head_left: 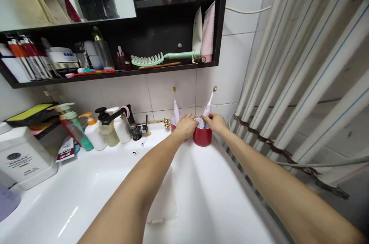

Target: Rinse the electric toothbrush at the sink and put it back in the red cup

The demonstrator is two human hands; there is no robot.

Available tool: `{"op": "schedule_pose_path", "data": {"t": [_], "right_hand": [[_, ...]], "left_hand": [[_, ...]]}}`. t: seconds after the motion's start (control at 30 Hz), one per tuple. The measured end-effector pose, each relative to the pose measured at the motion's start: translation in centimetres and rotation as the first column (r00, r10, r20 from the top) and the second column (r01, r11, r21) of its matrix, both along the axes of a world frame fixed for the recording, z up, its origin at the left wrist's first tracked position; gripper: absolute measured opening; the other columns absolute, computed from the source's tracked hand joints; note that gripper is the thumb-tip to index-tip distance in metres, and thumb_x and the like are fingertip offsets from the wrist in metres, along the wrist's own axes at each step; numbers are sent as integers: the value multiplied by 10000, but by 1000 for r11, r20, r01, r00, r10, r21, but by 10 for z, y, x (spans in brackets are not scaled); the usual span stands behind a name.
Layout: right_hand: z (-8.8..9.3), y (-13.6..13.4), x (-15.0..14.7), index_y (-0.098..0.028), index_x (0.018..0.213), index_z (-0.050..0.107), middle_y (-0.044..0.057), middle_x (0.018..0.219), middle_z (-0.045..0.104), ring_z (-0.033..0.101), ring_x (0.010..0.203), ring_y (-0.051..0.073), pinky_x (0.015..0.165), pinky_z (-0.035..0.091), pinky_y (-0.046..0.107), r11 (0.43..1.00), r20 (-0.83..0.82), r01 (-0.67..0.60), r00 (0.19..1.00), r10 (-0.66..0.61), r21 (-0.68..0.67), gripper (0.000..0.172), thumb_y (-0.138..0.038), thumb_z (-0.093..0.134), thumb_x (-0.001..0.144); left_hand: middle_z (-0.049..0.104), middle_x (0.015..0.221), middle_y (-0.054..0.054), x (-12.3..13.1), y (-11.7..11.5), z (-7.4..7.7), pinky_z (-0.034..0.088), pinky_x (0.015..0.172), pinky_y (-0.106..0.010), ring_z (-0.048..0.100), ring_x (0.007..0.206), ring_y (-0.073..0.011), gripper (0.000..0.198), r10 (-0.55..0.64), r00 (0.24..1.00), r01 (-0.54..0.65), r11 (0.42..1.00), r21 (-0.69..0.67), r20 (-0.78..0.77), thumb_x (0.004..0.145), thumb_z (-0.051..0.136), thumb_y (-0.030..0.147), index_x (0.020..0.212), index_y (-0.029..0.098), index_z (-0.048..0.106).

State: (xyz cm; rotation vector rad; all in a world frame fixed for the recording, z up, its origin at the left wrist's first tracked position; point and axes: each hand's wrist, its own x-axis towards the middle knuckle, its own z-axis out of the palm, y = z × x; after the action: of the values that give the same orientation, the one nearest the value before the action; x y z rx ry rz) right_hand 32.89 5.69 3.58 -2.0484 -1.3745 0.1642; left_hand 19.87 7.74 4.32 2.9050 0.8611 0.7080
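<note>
At the sink's back right corner stands a red cup (202, 137) with a white rim. A pale electric toothbrush (206, 110) leans in it, brush head up. My right hand (216, 123) is at the cup's right rim, its thumb and fingers bent in beside the toothbrush handle. From the left, my left hand (186, 125) reaches over the same rim with curled fingers. The fingertips of both hands nearly meet at a small brownish thing, too small to name. Partly hidden behind my left hand is a second red cup (173, 124), holding another pale electric toothbrush (176, 110).
The white sink (115, 182) lies below my arms. Left of the black faucet (135, 126) stand several pump bottles (95, 132). A dark shelf (178, 65) with a green hairbrush (150, 59) hangs above. White pipes (276, 59) run close on the right.
</note>
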Motion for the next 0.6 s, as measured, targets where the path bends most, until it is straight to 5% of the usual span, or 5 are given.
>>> {"op": "schedule_pose_path", "data": {"t": [0.1, 0.27, 0.43, 0.6], "right_hand": [[5, 6, -3, -128, 841, 507, 22, 824, 546, 516, 727, 108, 657, 414, 295, 998, 31, -49, 998, 51, -49, 251, -322, 380, 747], [10, 12, -5, -143, 932, 469, 39, 933, 506, 498, 792, 124, 684, 412, 316, 986, 58, -126, 989, 133, -112, 245, -286, 377, 755], [10, 10, -5, -144, 958, 453, 44, 960, 492, 493, 812, 132, 691, 411, 326, 978, 63, -162, 983, 171, -130, 252, -274, 381, 755], [7, 6, -7, -145, 954, 455, 43, 952, 496, 495, 802, 128, 686, 413, 321, 981, 44, -152, 986, 158, -120, 251, -278, 377, 756]], "left_hand": [[477, 901, -71, 6, -16, -9, 365, 679, -286, 394, 872, -186, 213, 140, 989, -137, 989, 49, -57, 680, 367, 152, 840, 161, 508], [495, 855, -66, 20, -27, -27, 394, 630, -271, 426, 823, -176, 239, 131, 991, -131, 991, 22, -40, 729, 300, 204, 893, 169, 471], [462, 992, -82, 8, -21, -27, 357, 742, -289, 408, 904, -180, 248, 87, 996, -88, 995, 56, 17, 697, 354, 167, 916, 153, 469], [367, 1129, -116, -28, -10, -23, 220, 874, -334, 291, 1045, -219, 351, 376, 898, -385, 923, -5, 229, 634, 447, 157, 983, 122, 460]]}}
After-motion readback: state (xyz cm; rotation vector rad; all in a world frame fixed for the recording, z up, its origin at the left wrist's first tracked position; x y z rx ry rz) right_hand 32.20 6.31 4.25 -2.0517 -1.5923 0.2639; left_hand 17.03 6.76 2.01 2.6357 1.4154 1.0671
